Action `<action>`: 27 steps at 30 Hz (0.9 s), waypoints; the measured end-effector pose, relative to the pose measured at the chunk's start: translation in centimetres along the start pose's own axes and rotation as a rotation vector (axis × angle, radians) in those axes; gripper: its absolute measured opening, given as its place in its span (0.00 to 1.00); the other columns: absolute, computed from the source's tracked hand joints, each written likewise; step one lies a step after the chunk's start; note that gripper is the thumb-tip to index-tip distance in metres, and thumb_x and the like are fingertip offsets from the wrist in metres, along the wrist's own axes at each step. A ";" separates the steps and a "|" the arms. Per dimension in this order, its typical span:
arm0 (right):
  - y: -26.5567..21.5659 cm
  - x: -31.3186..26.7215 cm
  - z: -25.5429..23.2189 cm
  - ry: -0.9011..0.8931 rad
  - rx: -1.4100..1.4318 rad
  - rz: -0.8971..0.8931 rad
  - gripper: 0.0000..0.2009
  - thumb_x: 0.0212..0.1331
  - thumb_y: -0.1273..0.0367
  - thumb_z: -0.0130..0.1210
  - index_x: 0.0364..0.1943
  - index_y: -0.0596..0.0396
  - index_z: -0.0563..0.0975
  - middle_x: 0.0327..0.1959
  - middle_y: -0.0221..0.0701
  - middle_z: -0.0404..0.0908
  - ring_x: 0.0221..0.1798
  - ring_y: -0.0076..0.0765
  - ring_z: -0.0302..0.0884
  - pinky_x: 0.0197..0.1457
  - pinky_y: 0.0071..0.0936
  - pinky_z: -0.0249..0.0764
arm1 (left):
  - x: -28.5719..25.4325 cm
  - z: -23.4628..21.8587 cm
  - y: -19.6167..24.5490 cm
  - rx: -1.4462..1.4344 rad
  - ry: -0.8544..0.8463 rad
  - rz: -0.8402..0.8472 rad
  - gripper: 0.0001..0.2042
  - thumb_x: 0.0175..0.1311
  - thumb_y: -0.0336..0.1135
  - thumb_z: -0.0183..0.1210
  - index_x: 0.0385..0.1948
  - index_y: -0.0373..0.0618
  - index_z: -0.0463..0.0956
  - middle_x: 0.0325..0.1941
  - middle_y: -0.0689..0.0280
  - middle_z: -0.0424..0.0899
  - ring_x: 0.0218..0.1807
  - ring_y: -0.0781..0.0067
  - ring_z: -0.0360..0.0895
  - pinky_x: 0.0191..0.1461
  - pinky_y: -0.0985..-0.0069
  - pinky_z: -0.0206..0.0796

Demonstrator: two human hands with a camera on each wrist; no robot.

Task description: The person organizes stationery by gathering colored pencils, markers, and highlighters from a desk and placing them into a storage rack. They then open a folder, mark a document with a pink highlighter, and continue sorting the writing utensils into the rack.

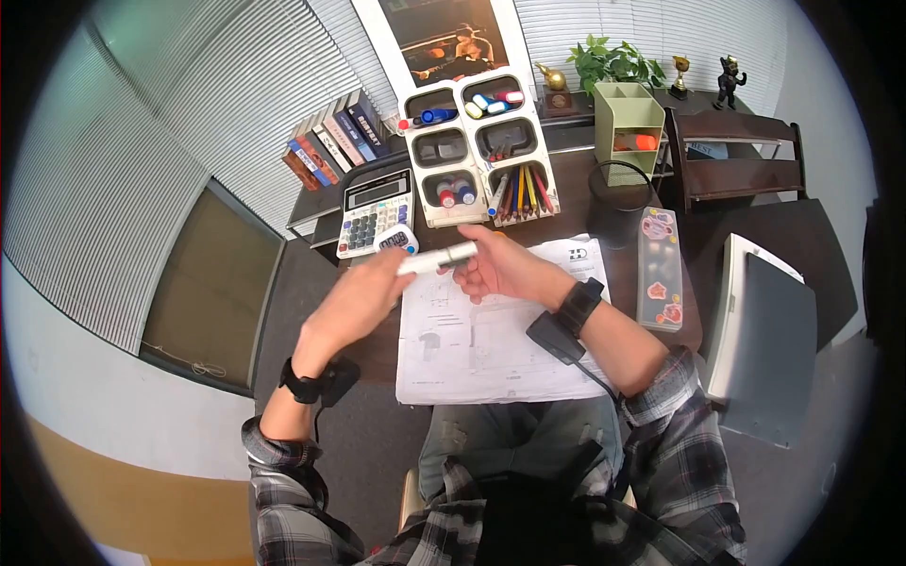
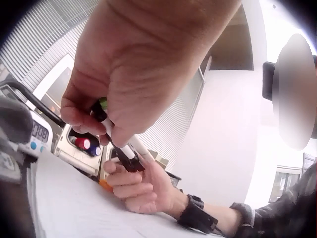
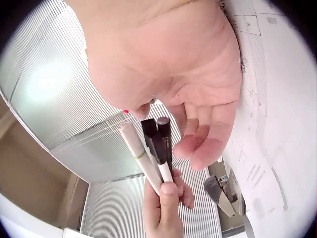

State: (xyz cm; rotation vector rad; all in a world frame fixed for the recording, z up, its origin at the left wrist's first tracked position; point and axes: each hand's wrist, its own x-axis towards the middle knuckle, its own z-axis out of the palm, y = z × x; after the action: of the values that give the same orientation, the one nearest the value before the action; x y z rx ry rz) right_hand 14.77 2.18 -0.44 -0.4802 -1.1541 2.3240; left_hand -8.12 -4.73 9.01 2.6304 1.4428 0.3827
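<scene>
My left hand (image 1: 354,297) pinches a small bundle of pens between thumb and fingers above the papers (image 1: 472,349). A white pen with a thin green ring (image 3: 141,158) lies in the bundle beside pens with black ends (image 3: 157,144). The right hand (image 1: 510,269) is close at the other end, palm turned toward the bundle and fingers loosely bent. In the right wrist view the pen ends overlap that palm, with the thumb mostly hidden behind them. A green-ended piece (image 2: 103,102) shows beside the left fingers in the left wrist view.
Behind the hands stands a white organizer (image 1: 436,212) with markers and pencils. A calculator (image 1: 363,222) and timer (image 1: 396,238) are at left. To the right are a clear pencil case (image 1: 659,269), a black round holder (image 1: 618,212) and a green holder (image 1: 609,111).
</scene>
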 end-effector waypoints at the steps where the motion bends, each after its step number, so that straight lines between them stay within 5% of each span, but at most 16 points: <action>1: 0.1 0.0 -0.4 0.015 0.002 -0.006 0.31 0.74 0.46 0.31 0.46 0.60 0.78 0.25 0.26 0.75 0.27 0.26 0.71 0.38 0.30 0.72 | 0.2 -0.9 0.2 0.002 0.017 -0.072 0.11 0.71 0.34 0.54 0.46 0.36 0.71 0.40 0.44 0.79 0.44 0.38 0.76 0.45 0.54 0.68; 5: 0.3 0.4 -0.1 0.038 -0.055 0.030 0.31 0.74 0.46 0.32 0.46 0.61 0.78 0.25 0.27 0.75 0.28 0.27 0.72 0.38 0.31 0.72 | 2.6 -1.9 -2.1 0.014 0.155 -0.195 0.11 0.73 0.37 0.52 0.41 0.35 0.70 0.33 0.43 0.80 0.39 0.36 0.78 0.41 0.51 0.69; 13: 0.5 0.3 -0.4 0.038 -0.097 0.030 0.32 0.72 0.43 0.34 0.43 0.59 0.77 0.27 0.29 0.75 0.29 0.28 0.72 0.38 0.30 0.75 | 9.5 0.1 -3.1 0.349 0.349 -0.114 0.12 0.72 0.37 0.52 0.35 0.36 0.68 0.30 0.45 0.82 0.34 0.36 0.79 0.35 0.48 0.70; 27: 0.4 -0.1 0.3 0.045 -0.215 -0.002 0.31 0.72 0.42 0.34 0.43 0.56 0.78 0.28 0.28 0.77 0.28 0.26 0.76 0.35 0.26 0.75 | 15.8 1.3 -3.4 0.573 0.173 -0.142 0.14 0.68 0.35 0.49 0.43 0.30 0.69 0.29 0.44 0.83 0.35 0.40 0.83 0.36 0.51 0.75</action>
State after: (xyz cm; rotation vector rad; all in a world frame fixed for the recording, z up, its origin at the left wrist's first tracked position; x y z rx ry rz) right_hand 14.57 1.76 -0.61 -0.6036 -1.3885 2.1861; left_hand -2.38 10.39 9.64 2.9422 2.0414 0.2061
